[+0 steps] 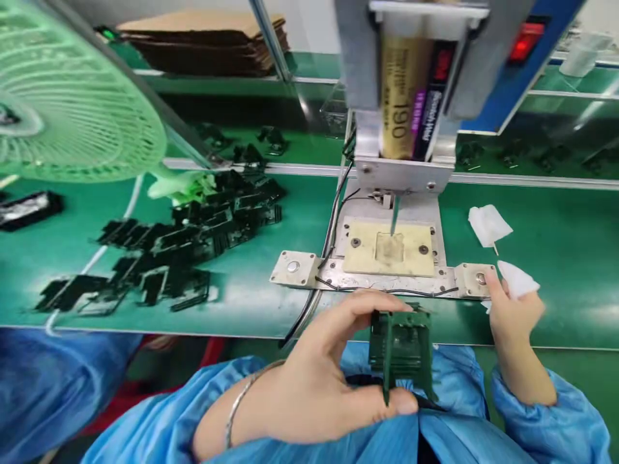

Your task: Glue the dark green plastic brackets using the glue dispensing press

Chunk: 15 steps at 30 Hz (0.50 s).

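My left hand [333, 380] is closed around a dark green plastic part [403, 348], a boxy frame with an open middle, held low in front of my body. On the right, my right hand [515, 312] grips a folded white cloth [518, 278] beside the right button box [476, 281]. Its index finger lies at or very near the button; I cannot tell whether it presses. Between the hands and the machine is a cream fixture plate [358, 254] with a square recess. A thin dispensing tip [395, 216] points down over that recess.
A left button box [294, 267] and black cables [333, 219] flank the fixture. Many dark plastic parts [193, 238] lie at left under a green fan [87, 96]. Another white cloth [489, 225] rests at right. A blue-sleeved person [62, 386] sits at left. Stacked cardboard [203, 42] stands behind.
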Each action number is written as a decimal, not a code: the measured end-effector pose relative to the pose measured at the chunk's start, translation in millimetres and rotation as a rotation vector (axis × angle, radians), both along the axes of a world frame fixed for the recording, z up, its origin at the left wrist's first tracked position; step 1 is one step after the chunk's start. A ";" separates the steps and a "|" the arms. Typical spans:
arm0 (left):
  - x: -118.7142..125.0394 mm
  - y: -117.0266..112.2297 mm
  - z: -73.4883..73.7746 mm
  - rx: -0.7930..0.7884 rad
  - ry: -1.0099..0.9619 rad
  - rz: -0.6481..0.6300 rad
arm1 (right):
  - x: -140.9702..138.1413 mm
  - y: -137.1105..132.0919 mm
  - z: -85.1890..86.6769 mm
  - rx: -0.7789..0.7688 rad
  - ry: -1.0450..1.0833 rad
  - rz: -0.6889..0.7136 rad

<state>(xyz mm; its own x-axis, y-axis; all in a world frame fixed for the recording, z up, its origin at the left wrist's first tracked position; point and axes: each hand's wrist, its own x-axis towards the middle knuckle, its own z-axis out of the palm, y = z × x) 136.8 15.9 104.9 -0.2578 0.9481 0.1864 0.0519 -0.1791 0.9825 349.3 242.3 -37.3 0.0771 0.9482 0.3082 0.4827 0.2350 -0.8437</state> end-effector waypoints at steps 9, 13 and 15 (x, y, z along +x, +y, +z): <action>-1.9 6.7 -2.1 0.255 0.039 -0.069 | -6.0 -102.6 112.3 0.559 -0.241 0.911; -0.9 7.4 -4.6 0.212 -0.059 -0.092 | -24.8 -111.5 134.8 0.512 -0.098 1.053; -0.9 6.3 -6.3 0.112 -0.178 -0.111 | -22.0 -110.5 128.1 0.499 -0.135 1.014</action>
<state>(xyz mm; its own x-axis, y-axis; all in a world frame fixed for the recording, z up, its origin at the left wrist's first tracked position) 135.9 22.2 98.6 -0.1915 0.9483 0.2532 -0.1461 -0.2827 0.9480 327.3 131.8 90.9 -0.7178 0.3242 0.6162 -0.0412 0.8636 -0.5025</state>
